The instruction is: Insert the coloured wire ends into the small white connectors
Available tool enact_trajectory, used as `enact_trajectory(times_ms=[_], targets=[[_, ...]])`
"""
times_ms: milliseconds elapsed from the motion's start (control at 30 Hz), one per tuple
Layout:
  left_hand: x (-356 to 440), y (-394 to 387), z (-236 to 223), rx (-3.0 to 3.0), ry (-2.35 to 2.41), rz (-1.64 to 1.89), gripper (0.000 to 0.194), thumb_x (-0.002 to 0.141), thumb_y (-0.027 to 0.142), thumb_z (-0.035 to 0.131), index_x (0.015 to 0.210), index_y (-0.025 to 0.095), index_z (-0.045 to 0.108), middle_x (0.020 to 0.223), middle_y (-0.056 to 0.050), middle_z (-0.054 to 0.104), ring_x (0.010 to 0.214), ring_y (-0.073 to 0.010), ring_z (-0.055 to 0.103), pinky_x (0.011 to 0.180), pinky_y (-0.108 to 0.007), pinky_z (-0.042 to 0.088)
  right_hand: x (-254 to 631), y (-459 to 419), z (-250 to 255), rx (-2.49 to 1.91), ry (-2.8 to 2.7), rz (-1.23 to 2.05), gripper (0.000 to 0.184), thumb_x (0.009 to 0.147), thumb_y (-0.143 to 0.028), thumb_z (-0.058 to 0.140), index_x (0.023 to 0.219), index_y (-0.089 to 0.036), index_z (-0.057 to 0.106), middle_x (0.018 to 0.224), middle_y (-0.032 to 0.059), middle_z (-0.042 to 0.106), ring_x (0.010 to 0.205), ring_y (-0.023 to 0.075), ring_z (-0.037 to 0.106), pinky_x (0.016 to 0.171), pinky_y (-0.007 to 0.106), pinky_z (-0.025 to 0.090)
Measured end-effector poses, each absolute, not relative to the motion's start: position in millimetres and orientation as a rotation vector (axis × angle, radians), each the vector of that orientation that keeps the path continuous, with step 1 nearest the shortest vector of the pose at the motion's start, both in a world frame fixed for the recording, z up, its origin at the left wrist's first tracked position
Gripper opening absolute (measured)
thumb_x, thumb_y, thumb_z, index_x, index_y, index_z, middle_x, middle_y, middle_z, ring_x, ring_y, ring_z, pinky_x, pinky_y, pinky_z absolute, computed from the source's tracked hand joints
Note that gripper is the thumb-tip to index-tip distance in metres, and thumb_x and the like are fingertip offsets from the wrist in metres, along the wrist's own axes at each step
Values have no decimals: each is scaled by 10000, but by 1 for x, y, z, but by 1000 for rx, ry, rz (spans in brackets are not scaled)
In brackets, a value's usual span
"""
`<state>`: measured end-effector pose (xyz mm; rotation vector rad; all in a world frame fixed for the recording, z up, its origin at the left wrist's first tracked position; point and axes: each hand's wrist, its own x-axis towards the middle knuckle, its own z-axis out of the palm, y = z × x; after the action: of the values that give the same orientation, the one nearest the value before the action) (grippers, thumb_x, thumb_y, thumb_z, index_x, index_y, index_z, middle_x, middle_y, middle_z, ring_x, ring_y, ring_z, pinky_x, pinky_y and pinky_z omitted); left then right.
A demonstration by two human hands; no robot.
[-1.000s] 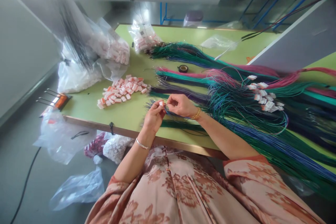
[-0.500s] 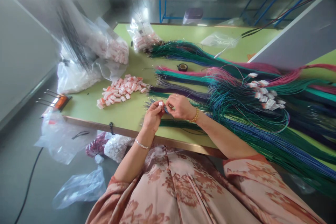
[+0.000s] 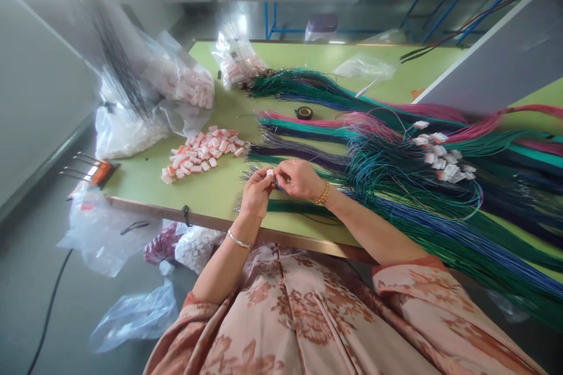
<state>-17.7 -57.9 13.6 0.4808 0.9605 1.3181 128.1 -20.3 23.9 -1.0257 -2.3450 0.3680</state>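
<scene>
My left hand [image 3: 256,194] pinches a small white connector [image 3: 270,173] above the green table [image 3: 211,190]. My right hand [image 3: 301,179] meets it from the right, fingers closed on a thin blue wire [image 3: 281,186] at the connector. Both hands hover just over the near ends of the blue and green wire bundles [image 3: 396,187]. A heap of white and orange connectors [image 3: 200,152] lies on the table to the left of my hands.
Pink, teal, purple and green wire bundles [image 3: 316,91] fan across the table's right side, with finished connectors [image 3: 442,158] on them. Plastic bags of connectors [image 3: 189,85] and a tape roll [image 3: 304,112] sit farther back. Bags [image 3: 132,316] lie on the floor at left.
My hands have drawn closer together at the connector; the right hand's fingers closed in on it. The view shifted slightly.
</scene>
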Motion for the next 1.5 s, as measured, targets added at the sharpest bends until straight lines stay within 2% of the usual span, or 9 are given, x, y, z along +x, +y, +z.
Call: enact_trajectory(times_ms=[233, 467, 567, 700, 833, 1067, 1200, 1300, 1500], targets=[[-11, -59, 14, 509, 1034, 1328, 220, 632, 189, 790, 819, 146, 682, 765, -13, 658, 670, -90, 571, 672, -230, 430, 125, -25, 20, -1072, -2351, 334, 133, 824, -205, 490, 732, -169, 580, 694, 68, 637, 633, 164, 523, 637, 283, 349], [-15, -48, 15, 472, 1020, 1347, 200, 648, 182, 757, 833, 152, 687, 788, -17, 648, 677, -86, 545, 651, -228, 414, 152, 11, 59, -1064, -2243, 743, 175, 845, -267, 531, 848, -166, 673, 761, 20, 685, 642, 121, 550, 632, 229, 392], [-17, -45, 11, 442, 1015, 1343, 219, 640, 176, 755, 841, 150, 673, 790, -19, 643, 668, -84, 534, 645, -228, 411, 163, 55, 58, -1263, -2139, 604, 225, 862, -286, 530, 893, -145, 703, 826, 52, 709, 708, 145, 586, 683, 249, 423], [-17, -45, 8, 432, 1006, 1326, 223, 636, 169, 747, 843, 155, 666, 798, -15, 638, 672, -83, 533, 648, -223, 416, 162, 107, 34, -1595, -2187, 383, 187, 827, -229, 571, 890, -165, 735, 893, 67, 719, 803, 175, 609, 755, 274, 437], [-19, -47, 10, 440, 990, 1313, 236, 635, 161, 749, 856, 149, 667, 818, -18, 638, 694, -84, 543, 668, -225, 420, 155, 128, 15, -1760, -2283, 303, 172, 830, -256, 596, 913, -192, 733, 1016, 83, 699, 883, 197, 613, 761, 285, 438], [-19, -47, 10, 422, 994, 1294, 232, 635, 178, 761, 849, 142, 680, 819, -20, 643, 698, -86, 550, 677, -227, 427, 155, 131, 11, -1740, -2409, 215, 188, 895, -249, 526, 981, -166, 671, 1076, 143, 659, 952, 239, 603, 761, 313, 434], [-19, -47, 10, 417, 988, 1295, 220, 638, 172, 753, 842, 142, 676, 816, -22, 643, 699, -89, 550, 681, -231, 431, 161, 131, 10, -1722, -2447, 184, 200, 903, -310, 527, 997, -189, 655, 1091, 122, 656, 948, 242, 599, 757, 324, 433], [-19, -48, 10, 415, 986, 1295, 227, 632, 172, 756, 841, 144, 672, 818, -24, 646, 703, -92, 553, 681, -233, 431, 162, 133, 10, -1704, -2496, 160, 208, 922, -288, 479, 976, -191, 655, 1073, 114, 668, 944, 239, 606, 739, 317, 426], [-20, -47, 9, 443, 979, 1295, 235, 623, 188, 760, 834, 144, 668, 816, -21, 644, 697, -88, 546, 683, -233, 430, 167, 135, 9, -1687, -2560, 49, 255, 925, -257, 450, 1099, -166, 612, 1082, 135, 667, 967, 252, 612, 766, 324, 435]])
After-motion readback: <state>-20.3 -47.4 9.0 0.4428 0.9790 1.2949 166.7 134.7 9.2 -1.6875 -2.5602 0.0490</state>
